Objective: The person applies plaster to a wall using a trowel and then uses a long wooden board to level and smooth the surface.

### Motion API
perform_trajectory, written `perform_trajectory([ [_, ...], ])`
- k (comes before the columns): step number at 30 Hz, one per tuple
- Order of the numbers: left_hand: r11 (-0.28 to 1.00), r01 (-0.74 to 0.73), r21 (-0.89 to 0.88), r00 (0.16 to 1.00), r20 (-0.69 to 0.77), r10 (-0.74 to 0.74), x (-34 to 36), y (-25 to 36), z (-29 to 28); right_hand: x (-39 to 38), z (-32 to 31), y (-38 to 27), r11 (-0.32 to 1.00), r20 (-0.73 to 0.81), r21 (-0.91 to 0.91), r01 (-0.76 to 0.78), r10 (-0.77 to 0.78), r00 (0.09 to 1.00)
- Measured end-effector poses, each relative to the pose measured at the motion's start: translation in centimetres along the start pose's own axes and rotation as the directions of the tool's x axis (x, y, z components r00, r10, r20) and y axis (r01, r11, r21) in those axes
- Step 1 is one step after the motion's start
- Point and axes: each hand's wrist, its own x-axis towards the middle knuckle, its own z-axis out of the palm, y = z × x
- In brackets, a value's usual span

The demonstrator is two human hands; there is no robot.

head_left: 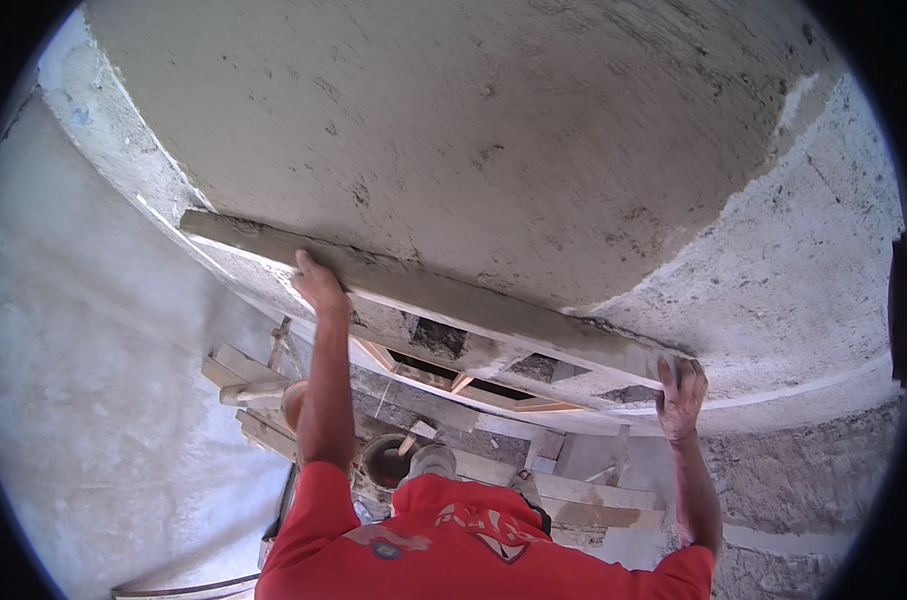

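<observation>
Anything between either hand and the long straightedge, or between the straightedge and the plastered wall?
Nothing visible. The left hand and right hand both grip the long straightedge directly, near its two ends. The straightedge lies flat against the wet grey plaster, with no gap or object showing between them.

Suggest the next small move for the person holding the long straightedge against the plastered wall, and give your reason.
Probably drag the straightedge further across the wet plaster. The left hand and right hand press it flat to the wall, and the smooth grey coat stops short of the rough, paler patch on the right, which looks unlevelled.
</observation>
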Motion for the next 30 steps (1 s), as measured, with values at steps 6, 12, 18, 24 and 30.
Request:
perform_trajectory([
  [6, 0.974, -0.047, -0.220, 0.990, 0.120, 0.075, 5.0, 4.3, 0.2, 3.8, -2.1, -2.3, 0.996, -0.132, -0.052, 0.074, -0.080, 0.988],
  [12, 0.961, -0.157, -0.227, 0.957, 0.205, 0.204, 13.0, 17.0, 1.5, 12.9, -6.4, -8.1, 0.980, -0.278, -0.131, 0.148, -0.180, 0.943],
  [18, 0.981, -0.128, -0.144, 0.963, 0.219, 0.158, 13.0, 17.9, 1.4, 13.5, -7.4, -7.9, 0.981, -0.238, -0.098, 0.169, -0.188, 0.953],
  [24, 0.998, -0.009, -0.064, 0.975, 0.220, 0.023, 2.8, 12.5, 1.8, 6.9, -6.3, -1.0, 0.983, -0.247, -0.178, 0.047, -0.091, 0.965],
  [30, 0.975, -0.070, -0.210, 0.966, 0.231, 0.119, 2.4, 11.2, 2.7, 6.5, -8.4, 0.3, 0.988, -0.264, -0.142, 0.063, -0.099, 0.959],
])
